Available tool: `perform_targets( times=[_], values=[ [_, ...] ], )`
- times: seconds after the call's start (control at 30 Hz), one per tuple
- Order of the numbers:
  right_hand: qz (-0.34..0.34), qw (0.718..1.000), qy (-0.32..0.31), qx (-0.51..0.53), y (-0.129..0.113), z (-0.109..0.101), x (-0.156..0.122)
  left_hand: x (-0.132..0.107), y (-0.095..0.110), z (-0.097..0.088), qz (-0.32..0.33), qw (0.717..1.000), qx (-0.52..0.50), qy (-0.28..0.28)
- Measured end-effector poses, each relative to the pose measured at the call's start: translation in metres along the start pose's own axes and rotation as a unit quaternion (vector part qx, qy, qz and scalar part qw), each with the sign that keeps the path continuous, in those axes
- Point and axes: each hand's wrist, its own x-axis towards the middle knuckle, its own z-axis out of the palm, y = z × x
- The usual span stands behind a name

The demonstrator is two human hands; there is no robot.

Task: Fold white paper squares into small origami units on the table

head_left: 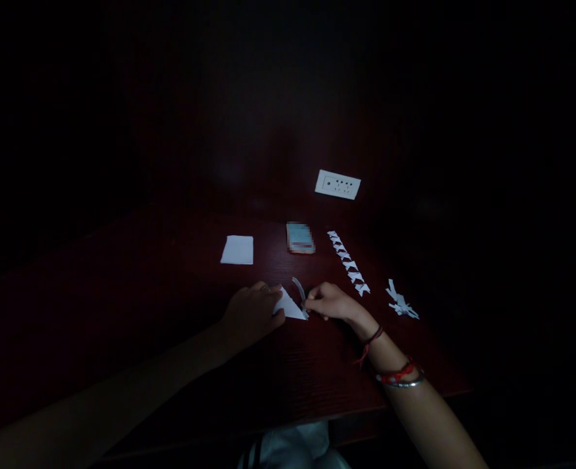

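Note:
A white paper triangle (290, 307) lies on the dark red table near its middle. Its left part is covered by my left hand (252, 312), whose thumb and fingers press it down and grip it. At the triangle's right corner, my right hand (329, 301) is closed in a pinch on a narrow paper strip (299, 287). The strip curves up and away along the triangle's right edge. Part of it is hidden behind my fingertips.
Beyond my hands lie a stack of white square paper (237, 250) and a blurred bluish pack (300, 238). On the right are a row of small folded paper pieces (349, 263) and a heap of paper scraps (401, 305). A socket plate (338, 185) is on the wall.

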Motion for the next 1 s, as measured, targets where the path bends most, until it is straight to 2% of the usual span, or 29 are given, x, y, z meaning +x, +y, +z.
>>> perform_targets(
  times=[0.27,0.53,0.73,0.9,1.0],
  values=[
    [0.017,1.0,-0.016,-0.003,0.0,-0.003,-0.001,0.0,-0.002,-0.002,-0.009,1.0,-0.007,-0.026],
    [-0.019,0.998,-0.052,0.022,0.001,-0.005,-0.003,0.0,-0.003,0.0,-0.007,1.0,-0.001,-0.024],
    [0.019,0.997,-0.07,0.033,0.0,-0.008,-0.006,-0.001,-0.004,-0.001,-0.016,0.999,-0.003,-0.028],
    [0.001,0.994,-0.096,0.048,-0.002,-0.01,-0.008,-0.001,-0.004,-0.001,-0.013,0.999,-0.012,-0.028],
    [0.014,0.995,-0.093,0.037,0.001,-0.012,-0.009,-0.001,-0.005,0.001,-0.009,1.0,-0.018,-0.017]
  ],
)
